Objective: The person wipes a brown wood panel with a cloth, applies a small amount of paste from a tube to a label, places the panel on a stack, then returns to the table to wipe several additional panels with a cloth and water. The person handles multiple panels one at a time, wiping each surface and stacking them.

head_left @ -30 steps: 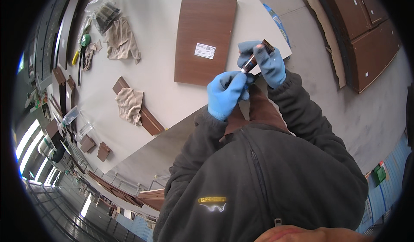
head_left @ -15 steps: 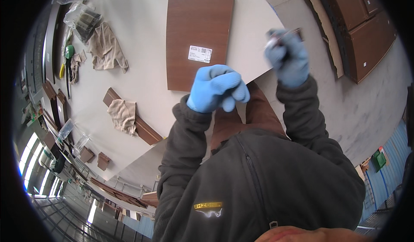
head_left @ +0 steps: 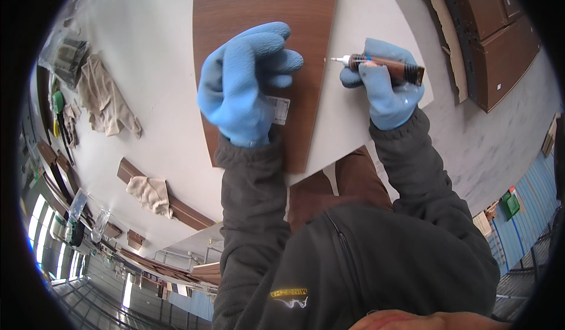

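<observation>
A flat brown wood-grain panel [head_left: 265,0] lies on the white table in front of me, with a white label [head_left: 281,111] on its face. Over the panel is my left hand [head_left: 244,85] in a blue glove, its fingers loosely curved and apart, holding nothing that shows. It partly hides the label. To the right of the panel, my gloved right hand [head_left: 391,91] grips a small brown tube [head_left: 388,68] with a white nozzle. The thin tip points left and ends close to the panel's right edge.
On the white table [head_left: 159,53] to the left are a beige cloth [head_left: 106,97], a clear plastic bag [head_left: 66,56] and a brown strip [head_left: 191,213] with another cloth [head_left: 150,194] over it. Larger brown panels [head_left: 500,53] stand at the far right.
My left hand has moved up and left over the panel, and its fingers have loosened. The right hand has turned the tube so its tip points left. The panel appears nearer and larger.
</observation>
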Available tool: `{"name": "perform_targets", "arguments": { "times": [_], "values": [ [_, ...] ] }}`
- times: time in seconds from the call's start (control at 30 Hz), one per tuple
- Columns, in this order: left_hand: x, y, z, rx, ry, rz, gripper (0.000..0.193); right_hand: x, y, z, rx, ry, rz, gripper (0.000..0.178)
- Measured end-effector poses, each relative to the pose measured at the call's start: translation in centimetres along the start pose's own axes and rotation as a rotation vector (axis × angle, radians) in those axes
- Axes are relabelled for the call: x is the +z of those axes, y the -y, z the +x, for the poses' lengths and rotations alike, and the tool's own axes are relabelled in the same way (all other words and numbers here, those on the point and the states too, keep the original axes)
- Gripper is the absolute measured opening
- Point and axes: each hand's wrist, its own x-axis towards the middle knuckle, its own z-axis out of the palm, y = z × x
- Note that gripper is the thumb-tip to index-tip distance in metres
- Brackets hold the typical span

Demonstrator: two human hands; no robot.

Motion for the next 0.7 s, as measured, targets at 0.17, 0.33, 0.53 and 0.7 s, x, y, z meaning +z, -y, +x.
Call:
{"name": "perform_targets", "arguments": {
  "times": [0.17,0.33,0.53,0.7],
  "values": [
    [-0.99,0.56,0.17,0.021,0.012,-0.05,0.044,0.22,0.08,-0.61,0.056,-0.032,-0.056,0.029],
    [-1.01,0.61,0.33,0.03,-0.003,-0.066,0.045,0.19,-0.09,-0.58,0.046,-0.005,-0.087,0.032],
    [-1.09,0.76,0.32,0.016,-0.017,-0.039,0.045,-0.04,-0.4,-0.43,-0.006,0.005,-0.188,0.03],
    [-1.21,0.89,0.5,0.041,0.01,-0.046,0.046,0.18,-0.44,-0.46,0.002,-0.03,-0.141,0.03]
  ]
}}
